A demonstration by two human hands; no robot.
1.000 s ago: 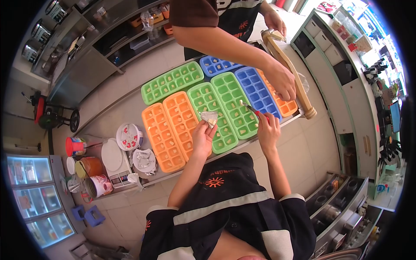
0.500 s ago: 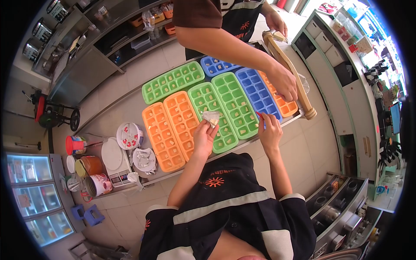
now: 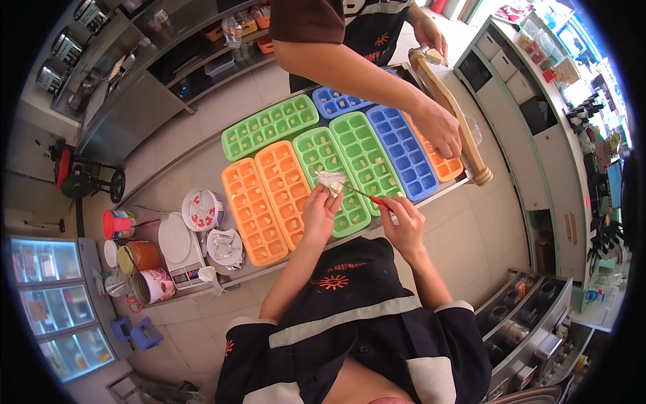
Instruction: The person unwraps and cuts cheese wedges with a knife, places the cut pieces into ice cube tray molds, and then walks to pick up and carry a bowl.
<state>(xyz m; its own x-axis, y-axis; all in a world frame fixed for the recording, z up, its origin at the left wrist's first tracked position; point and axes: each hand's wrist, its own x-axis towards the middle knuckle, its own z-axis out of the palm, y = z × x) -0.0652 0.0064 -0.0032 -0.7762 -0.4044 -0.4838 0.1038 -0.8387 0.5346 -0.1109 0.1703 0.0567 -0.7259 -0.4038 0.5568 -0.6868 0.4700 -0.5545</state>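
Observation:
My left hand (image 3: 319, 212) is closed around an opened foil wrapper (image 3: 330, 178) with a pale, creamy block (image 3: 335, 189) showing in it. My right hand (image 3: 406, 225) grips a small knife (image 3: 374, 199) by its red handle. Its thin blade reaches left to the block, and the tip is hard to make out. Both hands are above the near ends of two green ice cube trays (image 3: 369, 176), whose compartments hold small pale pieces. Orange trays (image 3: 243, 210) with similar pieces lie to the left. A blue tray (image 3: 405, 153) lies to the right.
Across the table, a co-worker's hand (image 3: 441, 131) hovers over an orange tray (image 3: 449, 166) beside a wooden bar (image 3: 464, 128). On the left stand a kitchen scale (image 3: 176, 246), a bowl of crumpled foil (image 3: 225, 248), a floral tub (image 3: 202, 210) and several containers.
My right hand has moved left, bringing the knife from above the blue tray's near end to the block in my left hand. The foil tilts slightly differently.

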